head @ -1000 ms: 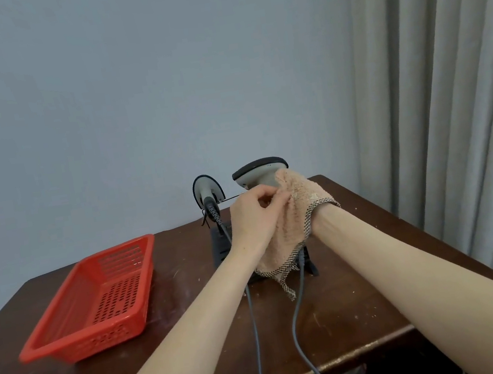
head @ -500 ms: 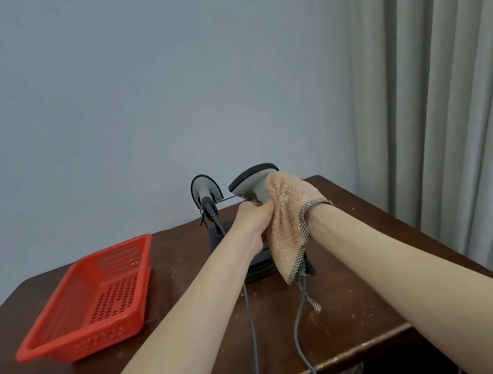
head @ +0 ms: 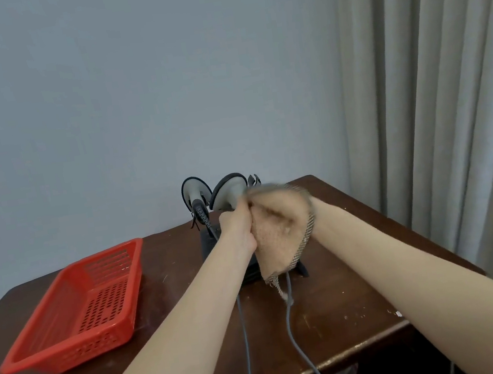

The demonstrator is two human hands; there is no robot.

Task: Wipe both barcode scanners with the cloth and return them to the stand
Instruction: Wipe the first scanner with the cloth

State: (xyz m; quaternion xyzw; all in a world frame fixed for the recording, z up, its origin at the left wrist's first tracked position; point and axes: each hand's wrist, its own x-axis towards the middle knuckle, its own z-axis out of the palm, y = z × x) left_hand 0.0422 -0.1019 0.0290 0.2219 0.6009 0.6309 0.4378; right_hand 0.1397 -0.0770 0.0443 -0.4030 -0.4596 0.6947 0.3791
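moved: held scanner (head: 227, 189) head has swung left since half a second back and is now just beside the docked scanner (head: 196, 188); cloth (head: 274, 240) has ridden up over the handle, top edge blurred from rubbing
left hand (head: 238, 228): fist wrapped round the scanner handle below the head, firm hold
right hand (head: 319, 212): buried under the cloth, pressing it on the scanner's right side; fingers hidden, can't tell how far curled
held scanner: in the air above the stand (head: 210, 243), not seated
docked scanner: upright on the stand's left side, nobody touching it; wiped or not, can't say
axis: handle runs from the left fist up and away, head tipped left
key relation: what looks like the empty cradle (head: 253, 180) sits just behind and right of the head, beyond both hands; left hand is nearer and already carries the scanner, so the return looks like a short move away and right
cable (head: 290, 318): hangs from under the cloth to the table (head: 346, 309) edge; could snag the stand foot, my guess
step: mid-wipe, docking not yet done
aside: red basket (head: 80, 304) left of the arms, well apart
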